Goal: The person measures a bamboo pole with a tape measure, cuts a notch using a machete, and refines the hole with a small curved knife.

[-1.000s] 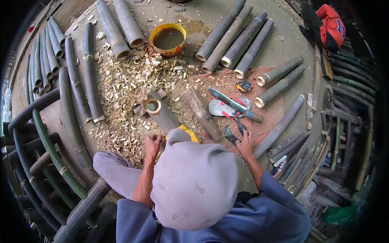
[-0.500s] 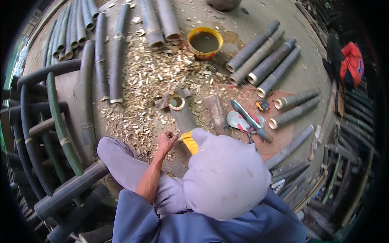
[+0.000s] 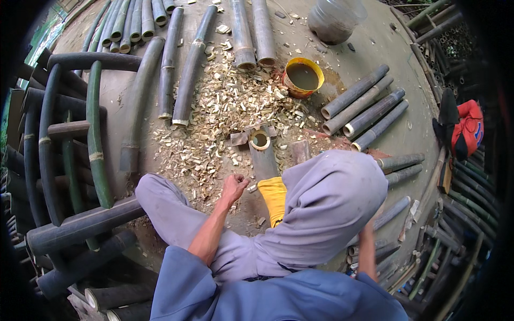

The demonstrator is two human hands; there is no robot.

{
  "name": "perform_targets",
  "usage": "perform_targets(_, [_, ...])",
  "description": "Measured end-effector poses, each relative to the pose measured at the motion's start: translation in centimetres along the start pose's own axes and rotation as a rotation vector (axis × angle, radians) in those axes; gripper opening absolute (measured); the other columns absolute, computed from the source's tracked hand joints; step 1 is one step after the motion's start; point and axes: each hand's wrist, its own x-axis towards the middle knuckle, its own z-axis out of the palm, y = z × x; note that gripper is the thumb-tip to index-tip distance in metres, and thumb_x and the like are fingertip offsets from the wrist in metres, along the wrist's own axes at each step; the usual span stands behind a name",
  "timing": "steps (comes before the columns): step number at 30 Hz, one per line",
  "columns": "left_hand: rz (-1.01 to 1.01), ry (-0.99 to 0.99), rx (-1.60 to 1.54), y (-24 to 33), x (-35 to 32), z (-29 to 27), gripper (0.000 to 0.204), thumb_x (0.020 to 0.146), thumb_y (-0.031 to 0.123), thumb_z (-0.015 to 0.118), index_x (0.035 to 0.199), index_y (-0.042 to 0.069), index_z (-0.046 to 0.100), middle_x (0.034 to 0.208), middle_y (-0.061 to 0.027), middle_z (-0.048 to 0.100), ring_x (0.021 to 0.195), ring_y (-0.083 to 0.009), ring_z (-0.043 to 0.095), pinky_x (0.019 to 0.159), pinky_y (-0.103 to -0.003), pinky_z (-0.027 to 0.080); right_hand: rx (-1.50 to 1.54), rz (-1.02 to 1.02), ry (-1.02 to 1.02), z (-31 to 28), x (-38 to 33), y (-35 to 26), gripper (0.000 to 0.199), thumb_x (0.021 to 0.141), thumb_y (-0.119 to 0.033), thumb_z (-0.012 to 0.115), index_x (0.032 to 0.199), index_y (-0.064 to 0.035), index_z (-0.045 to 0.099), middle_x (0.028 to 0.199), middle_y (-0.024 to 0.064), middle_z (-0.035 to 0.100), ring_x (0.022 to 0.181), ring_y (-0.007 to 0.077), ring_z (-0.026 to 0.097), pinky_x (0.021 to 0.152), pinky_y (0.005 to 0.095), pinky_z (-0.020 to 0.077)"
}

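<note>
A short bamboo tube (image 3: 262, 160) lies in front of me, its pale cut rim facing away and propped on a wooden block (image 3: 239, 139). Yellow material (image 3: 273, 198) covers its near end, beside my raised right knee. My left hand (image 3: 234, 187) is closed just left of the tube, apart from it; whatever its fingers may hold is hidden. On the right, my forearm reaches down behind the knee, which hides my right hand. Pale bamboo chips (image 3: 235, 99) spread over the ground beyond my left hand. Another short bamboo piece (image 3: 301, 152) shows partly past the knee.
A yellow-rimmed bucket (image 3: 320, 75) of murky liquid stands beyond the chips, with a clear plastic container (image 3: 334, 24) farther back. Cut bamboo tubes (image 3: 364, 99) lie at right. Stacked bamboo poles (image 3: 85, 227) crowd my left side. A red cloth item (image 3: 468, 128) sits far right.
The view has shifted, and my right knee now covers the sandals and long blade seen before. My right forearm has come into view. My left hand stays closed near the tube.
</note>
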Motion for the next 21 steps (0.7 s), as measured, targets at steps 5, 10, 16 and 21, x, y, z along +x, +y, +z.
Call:
perform_targets(5, [0.029,0.132,-0.056,-2.2,-0.5,-1.4,0.031,0.073,0.028,0.064,0.077,-0.003,0.064,0.064,-0.016,0.062,0.061,-0.0259,0.06,0.063,-0.037,0.048,0.906,-0.347,-0.294,-0.2,-0.1,-20.4,0.048,0.09,-0.027,0.05,0.132,-0.0058,0.041,0.084,0.0077,0.051,0.066,0.0158,0.053,0.065,0.0318,0.0478])
perform_targets(10, [-0.031,0.138,-0.107,-3.2,-0.2,-1.6,0.028,0.073,0.027,0.064,0.076,-0.001,0.064,0.065,-0.0145,0.063,0.062,-0.0231,0.06,0.062,-0.036,0.048,0.98,-0.465,-0.776,5.3,-6.6,-29.9,0.052,0.097,-0.024,0.043,0.141,-0.0027,0.027,0.084,0.0077,0.045,0.066,0.0144,0.046,0.062,0.0305,0.0455])
perform_targets(16, [-0.013,0.181,-0.112,-1.3,-0.9,-2.0,0.028,0.072,0.027,0.065,0.067,0.0,0.062,0.058,-0.0114,0.06,0.056,-0.0204,0.057,0.057,-0.035,0.046,0.825,-0.043,-1.084,13.9,-10.8,-26.5,0.041,0.089,-0.018,0.055,0.123,-0.0004,0.041,0.076,0.0103,0.057,0.058,0.0183,0.06,0.053,0.035,0.0545])
perform_targets(21, [-0.007,0.207,-0.228,0.3,-2.3,-2.7,0.027,0.071,0.026,0.066,0.062,0.001,0.06,0.055,-0.0099,0.058,0.054,-0.0199,0.055,0.056,-0.035,0.046,0.792,0.294,-1.112,16.3,-11.8,-23.0,0.037,0.088,-0.011,0.055,0.121,0.0004,0.042,0.076,0.0108,0.057,0.059,0.0186,0.061,0.054,0.0354,0.0556])
